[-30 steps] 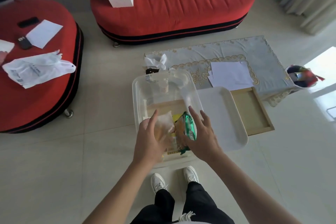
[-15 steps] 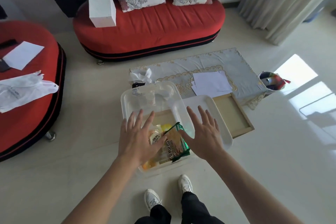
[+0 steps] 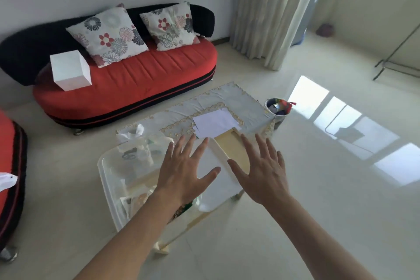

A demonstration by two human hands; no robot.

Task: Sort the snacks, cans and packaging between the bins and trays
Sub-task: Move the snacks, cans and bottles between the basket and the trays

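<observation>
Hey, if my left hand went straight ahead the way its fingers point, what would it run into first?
Probably the white papers on the cloth-covered table; the left hand, fingers spread, points at them. Its height is unclear, so it may pass over them.

On the tabletop (image 3: 245, 104), the bin (image 3: 106, 173) stands left, the tray (image 3: 217, 190) just right of it, the second tray (image 3: 236, 152) farther right, papers (image 3: 214, 124) behind them, the sofa (image 3: 141, 79) beyond.
</observation>
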